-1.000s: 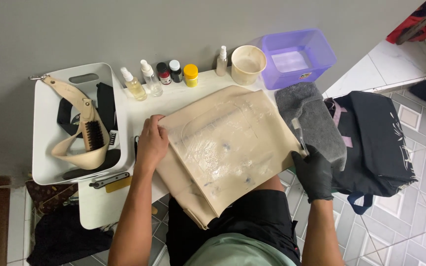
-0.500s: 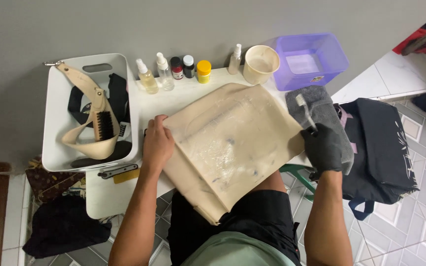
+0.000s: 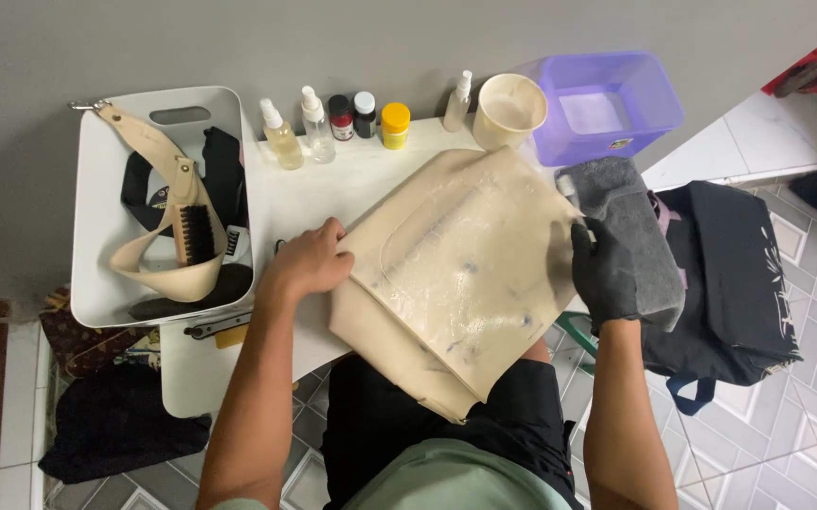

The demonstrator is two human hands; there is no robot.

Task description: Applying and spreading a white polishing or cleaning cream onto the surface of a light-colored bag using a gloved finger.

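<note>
Clearly the cream bag (image 3: pixel 455 283), flat on the white table (image 3: pixel 304 194), looks soft, wet and slippery; bare left hand (image 3: pixel 306 264) presses spread fingers on its left edge, gloved right hand (image 3: pixel 605 274) curls at its right edge.

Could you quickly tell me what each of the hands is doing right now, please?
Left hand: bare, flat on the beige bag, gripping nothing.
Right hand: black-gloved, at the bag's edge beside the grey cloth; grip unclear.

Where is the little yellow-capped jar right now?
In the head view, the yellow-capped jar stands at the table's far edge by the wall, right of two dark small bottles, above the cream bag.
</note>
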